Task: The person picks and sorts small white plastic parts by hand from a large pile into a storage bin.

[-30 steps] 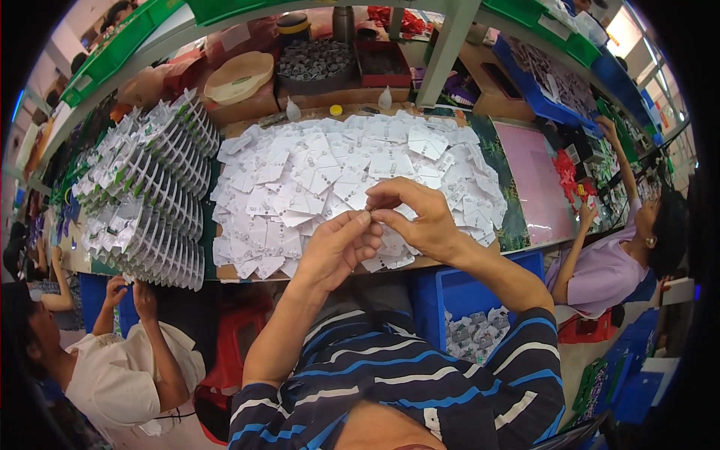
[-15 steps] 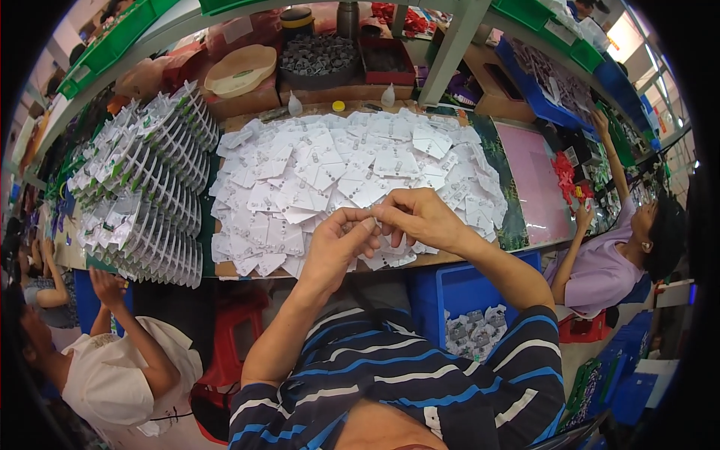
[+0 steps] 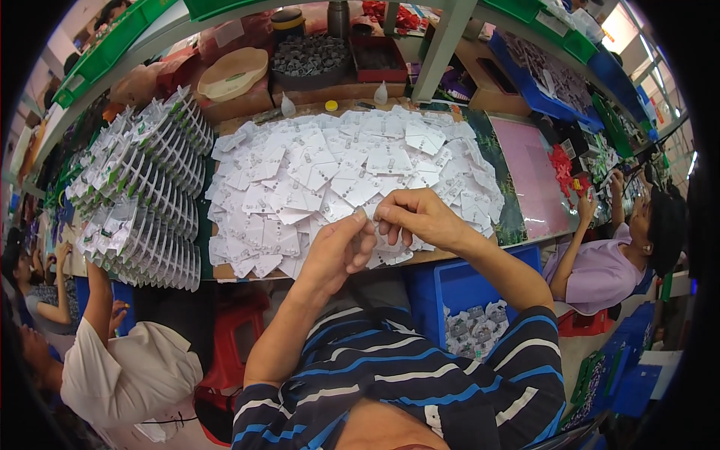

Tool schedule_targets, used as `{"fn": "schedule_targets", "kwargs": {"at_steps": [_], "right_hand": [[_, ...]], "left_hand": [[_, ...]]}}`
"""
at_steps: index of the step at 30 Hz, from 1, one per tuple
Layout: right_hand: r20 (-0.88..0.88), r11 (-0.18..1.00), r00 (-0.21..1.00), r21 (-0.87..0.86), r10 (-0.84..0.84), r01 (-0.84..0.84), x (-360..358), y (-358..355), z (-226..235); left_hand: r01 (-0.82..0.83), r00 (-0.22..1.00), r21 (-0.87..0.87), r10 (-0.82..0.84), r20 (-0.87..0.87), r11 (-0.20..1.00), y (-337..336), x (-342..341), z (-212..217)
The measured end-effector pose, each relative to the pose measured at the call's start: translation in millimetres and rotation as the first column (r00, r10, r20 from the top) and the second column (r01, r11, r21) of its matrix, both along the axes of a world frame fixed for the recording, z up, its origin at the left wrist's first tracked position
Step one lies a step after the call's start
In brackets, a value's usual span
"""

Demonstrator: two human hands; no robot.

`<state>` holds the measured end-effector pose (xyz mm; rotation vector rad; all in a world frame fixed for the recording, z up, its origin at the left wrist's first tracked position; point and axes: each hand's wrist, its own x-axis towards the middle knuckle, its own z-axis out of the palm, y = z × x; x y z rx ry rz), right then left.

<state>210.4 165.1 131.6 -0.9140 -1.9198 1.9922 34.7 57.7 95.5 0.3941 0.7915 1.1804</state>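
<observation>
A broad heap of flat white angular plastic pieces [image 3: 307, 169] covers the workbench before me. Over its near edge, my left hand [image 3: 341, 244] and my right hand [image 3: 416, 217] meet with their fingertips almost touching. Thumb and forefinger are pinched together on each hand, and the other fingers curl inward. Something small and pale may sit between the fingertips, but it is too small to name.
Stacked white-and-green parts [image 3: 142, 202] rise at the left. A grey tub of small parts [image 3: 311, 64], a cream tray [image 3: 232, 73] and a red box [image 3: 381, 60] stand behind the heap. A blue bin [image 3: 427, 300] is below the bench's right side. Co-workers sit at both sides.
My hands stay over the heap; the left fingers have loosened and shifted slightly. The left co-worker's arm has moved toward the stacks, and the right co-worker's raised arm has come down.
</observation>
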Motion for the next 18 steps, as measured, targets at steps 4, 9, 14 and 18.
{"fn": "schedule_targets", "kwargs": {"at_steps": [4, 9, 14, 18], "right_hand": [[-0.050, 1.000, 0.999, -0.002, 0.017, -0.017, 4, -4, -1], [-0.061, 0.984, 0.998, 0.177, 0.027, -0.016, 8, -10, 3], [-0.074, 0.880, 0.996, 0.475, 0.049, -0.008, 5, -17, 4], [-0.097, 0.833, 0.994, 0.553, 0.049, 0.013, 10, -18, 1]], "left_hand": [[0.113, 0.975, -0.019, -0.107, 0.192, 0.993, 0, 0, -1], [0.208, 0.941, -0.033, -0.191, 0.281, 0.978, -1, -1, -9], [0.171, 0.972, -0.027, -0.164, 0.170, 0.985, -4, 0, -7], [0.191, 0.964, -0.013, -0.185, 0.192, 0.981, -3, 3, -9]]}}
